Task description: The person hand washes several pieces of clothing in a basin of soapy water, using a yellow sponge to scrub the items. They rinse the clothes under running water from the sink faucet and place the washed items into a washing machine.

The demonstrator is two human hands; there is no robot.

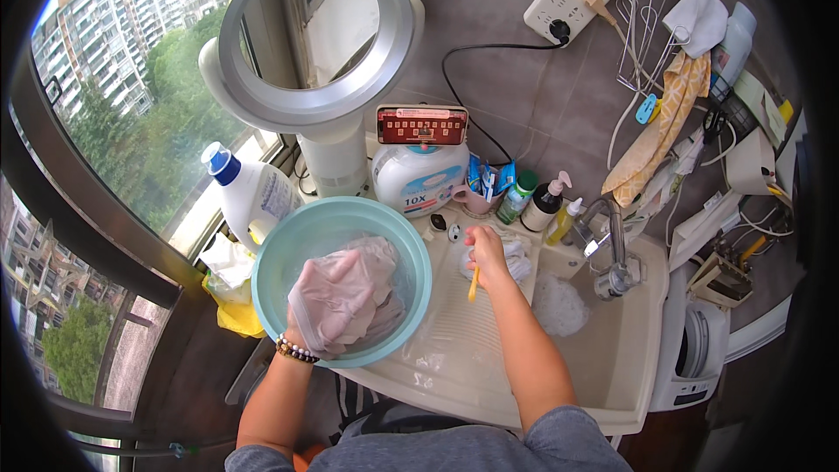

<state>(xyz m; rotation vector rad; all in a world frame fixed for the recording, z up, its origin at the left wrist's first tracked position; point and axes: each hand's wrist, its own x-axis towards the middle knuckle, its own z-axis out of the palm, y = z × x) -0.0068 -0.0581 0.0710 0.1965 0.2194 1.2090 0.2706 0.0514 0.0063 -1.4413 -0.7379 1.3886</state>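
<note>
A round turquoise plastic basin (262, 288) holds water and wet pale pink cloth (334, 298). My left hand (295, 331), with beaded bracelets at the wrist, is mostly hidden beneath the cloth at the basin's near left; part of the fabric drapes over it. My right hand (486, 254) is closed around a thin yellow handle (472, 285), whose end sticks out below the fist; the rest of that tool is hidden. Just beyond my right hand, wet white cloth (518, 262) lies at the top of the ribbed washboard (452, 321) of the sink.
Suds (560, 305) lie in the sink basin (609, 367) below a metal faucet (613, 242). Behind stand a detergent jug (419, 177), a propped phone (423, 126), a pink mug (478, 200) and several bottles. A white bottle (252, 193) and a bladeless fan (334, 157) stand by the window.
</note>
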